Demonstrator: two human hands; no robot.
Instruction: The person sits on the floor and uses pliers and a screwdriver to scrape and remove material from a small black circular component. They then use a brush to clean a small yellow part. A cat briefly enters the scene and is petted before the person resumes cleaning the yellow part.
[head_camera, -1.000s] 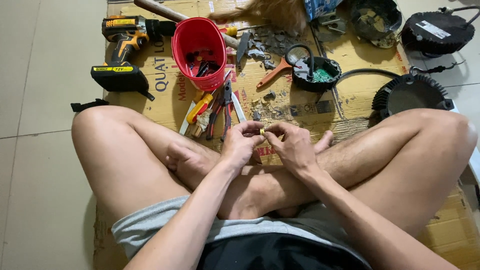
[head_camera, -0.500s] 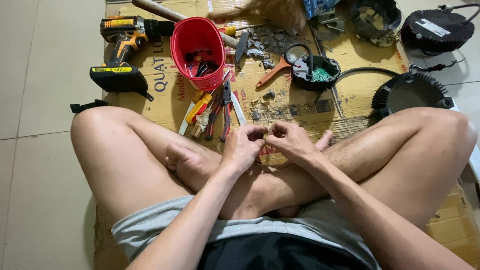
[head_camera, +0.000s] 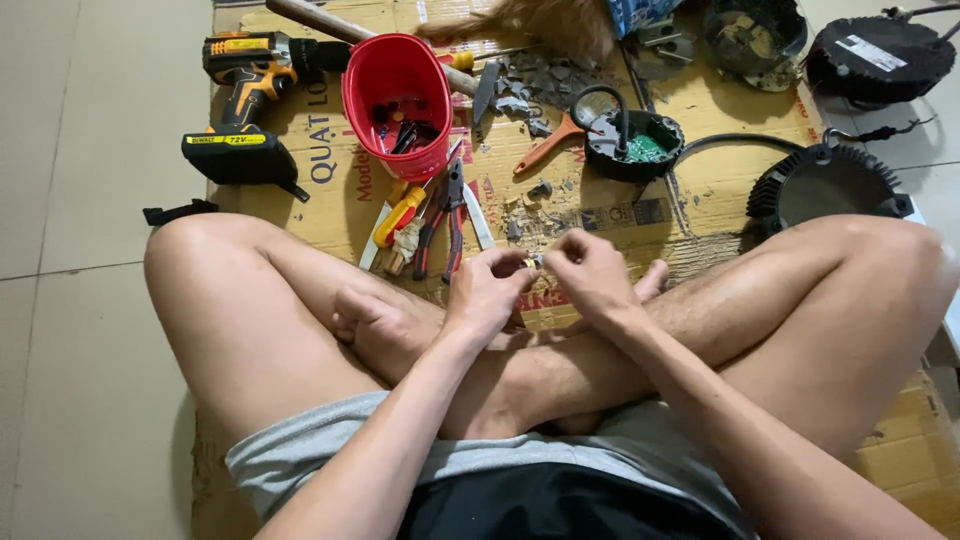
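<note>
A small part (head_camera: 530, 262), yellowish and metallic, sits pinched between the fingertips of both hands just above the crossed shins. It is too small to tell its long axis or which way it points; what shows of it lies roughly across, from one hand to the other. Over the last second the hands have stayed together in the same spot, only the fingers shifting, so the fiddling with the part seems to be still going on, not finished. The left hand (head_camera: 485, 295) is curled shut on the part's near end; the right hand (head_camera: 590, 275) is closed on its other end, fingers bent. Just beyond, on the cardboard (head_camera: 700, 200), lie pliers (head_camera: 445, 215), a red cup (head_camera: 398, 100) and a drill (head_camera: 245, 105).
</note>
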